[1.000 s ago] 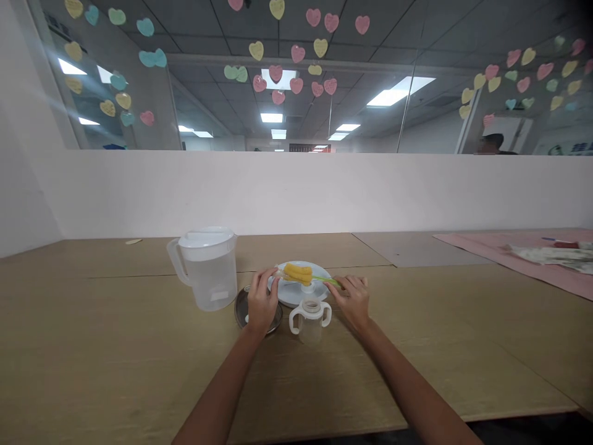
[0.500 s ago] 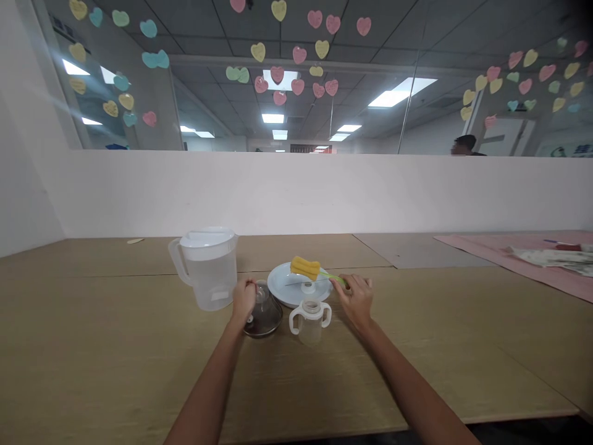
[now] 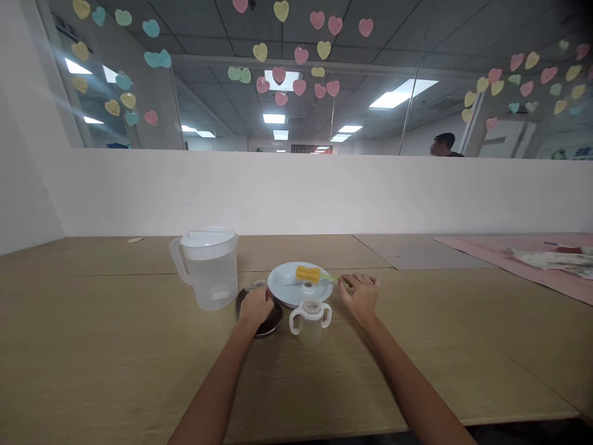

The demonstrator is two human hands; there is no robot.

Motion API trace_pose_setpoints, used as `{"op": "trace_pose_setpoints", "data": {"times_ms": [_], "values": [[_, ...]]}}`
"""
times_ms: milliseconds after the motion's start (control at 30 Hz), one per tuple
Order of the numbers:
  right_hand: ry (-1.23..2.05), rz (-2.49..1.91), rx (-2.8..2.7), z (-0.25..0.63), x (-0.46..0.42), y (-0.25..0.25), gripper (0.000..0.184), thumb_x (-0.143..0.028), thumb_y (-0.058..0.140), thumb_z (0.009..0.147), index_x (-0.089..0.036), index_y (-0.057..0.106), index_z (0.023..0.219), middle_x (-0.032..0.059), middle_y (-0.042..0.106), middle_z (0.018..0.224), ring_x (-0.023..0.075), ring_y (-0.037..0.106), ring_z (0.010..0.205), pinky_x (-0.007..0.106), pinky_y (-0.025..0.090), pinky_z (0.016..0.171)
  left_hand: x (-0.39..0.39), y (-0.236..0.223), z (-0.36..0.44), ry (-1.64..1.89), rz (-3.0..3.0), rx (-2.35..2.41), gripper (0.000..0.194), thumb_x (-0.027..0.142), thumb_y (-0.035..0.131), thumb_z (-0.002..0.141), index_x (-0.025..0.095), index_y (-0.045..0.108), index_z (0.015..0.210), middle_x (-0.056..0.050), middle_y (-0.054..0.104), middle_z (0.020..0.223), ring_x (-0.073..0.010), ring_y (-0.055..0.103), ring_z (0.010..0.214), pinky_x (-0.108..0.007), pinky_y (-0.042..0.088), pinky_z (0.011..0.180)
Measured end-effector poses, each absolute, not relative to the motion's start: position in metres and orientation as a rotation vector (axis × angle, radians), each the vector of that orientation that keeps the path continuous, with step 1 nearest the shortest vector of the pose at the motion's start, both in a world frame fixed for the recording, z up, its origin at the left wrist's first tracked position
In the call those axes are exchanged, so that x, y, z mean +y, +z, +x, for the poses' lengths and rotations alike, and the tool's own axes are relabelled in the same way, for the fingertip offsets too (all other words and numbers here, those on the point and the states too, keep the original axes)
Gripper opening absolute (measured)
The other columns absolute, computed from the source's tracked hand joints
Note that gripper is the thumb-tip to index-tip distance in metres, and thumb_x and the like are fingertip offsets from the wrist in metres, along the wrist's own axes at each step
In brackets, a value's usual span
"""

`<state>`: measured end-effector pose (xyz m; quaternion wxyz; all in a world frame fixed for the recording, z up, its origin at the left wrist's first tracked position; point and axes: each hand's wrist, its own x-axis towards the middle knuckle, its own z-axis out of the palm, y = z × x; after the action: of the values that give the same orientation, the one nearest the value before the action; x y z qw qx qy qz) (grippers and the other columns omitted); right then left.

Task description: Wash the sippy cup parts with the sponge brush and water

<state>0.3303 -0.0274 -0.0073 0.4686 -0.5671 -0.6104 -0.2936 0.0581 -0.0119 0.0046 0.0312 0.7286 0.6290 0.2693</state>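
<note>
My right hand is closed on the thin green handle of a bottle brush. The brush's yellow sponge head rests on or just above a white plate. A small white round part and a thin rod also lie there. My left hand is closed over a dark round bowl; whatever its curled fingers hold is hidden. Behind that hand, a clear piece shows at the bowl's far rim. Between my hands stands a clear cup with two white handles, open at the top.
A lidded translucent pitcher stands left of the bowl, holding clear liquid. At the far right, a pink cloth carries a white cloth and a red item. A white wall rises behind the table, with a window above; a person's head shows through it.
The brush has come down to the plate and levelled out in my right hand. My left hand has shifted right across the bowl, and the clear piece now sits farther back.
</note>
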Motion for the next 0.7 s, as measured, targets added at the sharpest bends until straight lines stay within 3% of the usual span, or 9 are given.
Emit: {"op": "trace_pose_setpoints", "data": {"times_ms": [233,433,700], "values": [[-0.827,-1.52,-1.577,0.332,-0.027,-0.004,0.022,-0.026,0.05,0.079,-0.023,0.07,0.071,0.0036,0.061,0.064,0.0163,0.042,0.069,0.035,0.018,0.077,-0.014,0.012,0.059,1.004,2.374,2.094,0.029,0.022,0.033,0.086,0.015,0.061,0.089,-0.012,0.064,0.092,-0.0229,0.057,0.091,-0.033,0.041,0.08],[-0.902,-1.623,-1.607,0.334,-0.027,-0.006,0.021,-0.026,0.05,0.084,-0.025,0.07,0.079,0.0045,0.059,0.069,0.0173,0.041,0.072,0.036,0.017,0.078,-0.022,0.015,0.067,1.207,2.554,1.947,0.024,0.019,0.038,0.083,0.017,0.061,0.086,-0.008,0.065,0.086,-0.0222,0.057,0.087,-0.034,0.041,0.081],[-0.961,-1.497,-1.808,0.325,-0.03,0.001,0.017,-0.024,0.053,0.081,-0.024,0.069,0.074,0.0043,0.059,0.067,0.0179,0.042,0.072,0.036,0.019,0.075,-0.03,0.018,0.075,1.134,2.582,1.724,0.021,0.019,0.041,0.083,0.02,0.061,0.089,-0.007,0.064,0.09,-0.023,0.054,0.092,-0.035,0.038,0.085]]}}
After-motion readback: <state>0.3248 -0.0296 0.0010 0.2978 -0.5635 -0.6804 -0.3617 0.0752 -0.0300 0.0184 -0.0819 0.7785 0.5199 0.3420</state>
